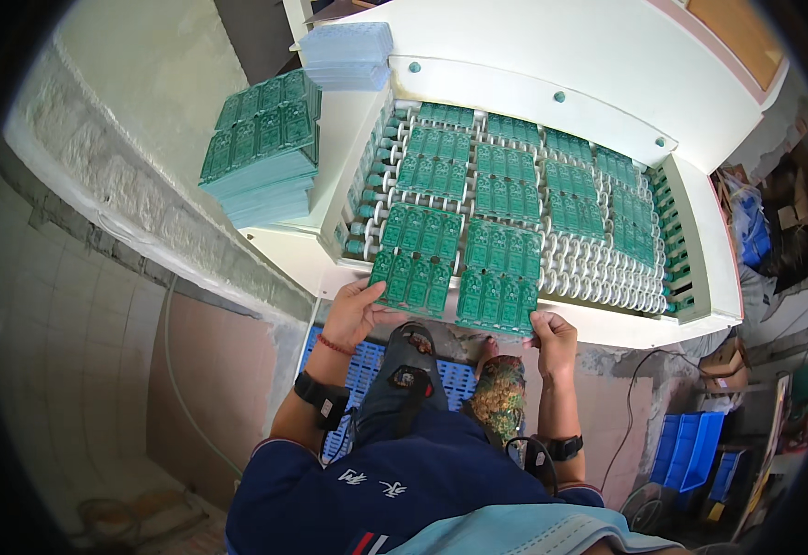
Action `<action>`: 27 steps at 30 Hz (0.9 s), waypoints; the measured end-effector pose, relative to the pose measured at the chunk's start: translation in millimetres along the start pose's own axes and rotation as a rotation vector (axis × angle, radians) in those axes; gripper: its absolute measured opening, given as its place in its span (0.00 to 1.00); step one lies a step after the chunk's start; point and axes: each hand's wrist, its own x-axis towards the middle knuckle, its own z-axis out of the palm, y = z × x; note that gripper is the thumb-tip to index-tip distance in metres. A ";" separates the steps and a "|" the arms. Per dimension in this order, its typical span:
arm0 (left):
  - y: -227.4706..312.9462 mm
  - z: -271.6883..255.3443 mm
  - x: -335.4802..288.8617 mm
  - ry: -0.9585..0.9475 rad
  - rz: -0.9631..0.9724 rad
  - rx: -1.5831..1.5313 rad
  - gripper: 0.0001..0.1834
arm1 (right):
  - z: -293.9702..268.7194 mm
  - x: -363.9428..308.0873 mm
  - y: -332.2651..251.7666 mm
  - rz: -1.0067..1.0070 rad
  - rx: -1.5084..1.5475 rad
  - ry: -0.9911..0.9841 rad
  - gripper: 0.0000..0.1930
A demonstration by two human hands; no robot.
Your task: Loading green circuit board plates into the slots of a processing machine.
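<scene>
Two green circuit board panels lie side by side at the front edge of a roller conveyor. My left hand pinches the near left corner of the left circuit board panel, thumb on top. At the near right corner of the right circuit board panel, my right hand is closed with its thumb and fingers. The far parts of both panels rest over the white-ringed rollers, while their near ends stick out toward me. More green panels lie in rows farther along the rollers.
Left of the conveyor stands a tall stack of green panels, with a pile of pale blue sheets behind it. A white machine hood rises at the back. Blue bins and a cable are at lower right; a blue slatted mat lies underfoot.
</scene>
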 end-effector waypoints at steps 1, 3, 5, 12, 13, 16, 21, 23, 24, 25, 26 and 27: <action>0.3 2.1 1.1 -0.008 -0.005 0.002 0.14 | -5.3 3.4 4.0 -0.038 -0.048 0.033 0.07; -0.5 6.6 -0.8 0.046 0.014 -0.018 0.15 | -16.8 5.1 3.2 -0.075 -0.098 0.076 0.07; -0.8 5.2 -4.5 0.035 0.017 -0.026 0.16 | -30.8 4.1 -2.6 -0.067 -0.094 0.150 0.07; -5.4 -7.2 -7.8 0.018 0.042 -0.002 0.22 | -105.0 16.6 -18.2 -0.042 -0.130 0.356 0.08; -7.3 -7.7 -9.2 0.008 0.035 0.000 0.22 | -108.5 21.0 -21.2 -0.038 -0.168 0.378 0.10; -11.4 -10.2 -12.1 0.047 0.030 -0.073 0.21 | -113.6 25.8 -26.4 -0.105 -0.294 0.483 0.11; -8.3 -22.3 -23.7 0.125 0.043 -0.066 0.22 | -184.5 16.6 -32.1 -0.140 -0.193 0.562 0.08; -7.2 -33.8 -25.6 0.146 0.067 -0.065 0.22 | -205.6 19.6 -38.5 -0.131 -0.191 0.607 0.08; -5.3 -38.3 -28.3 0.178 0.090 -0.062 0.22 | -214.3 18.2 -39.7 -0.114 -0.188 0.645 0.08; -3.4 -41.5 -29.0 0.197 0.106 -0.059 0.22 | -220.0 23.2 -40.4 -0.129 -0.166 0.643 0.09; -1.1 -44.2 -30.1 0.195 0.106 -0.061 0.22 | -224.3 25.7 -39.8 -0.130 -0.168 0.644 0.09; 2.7 -46.2 -34.3 0.226 0.149 -0.055 0.21 | -224.5 33.7 -39.5 -0.120 -0.195 0.637 0.09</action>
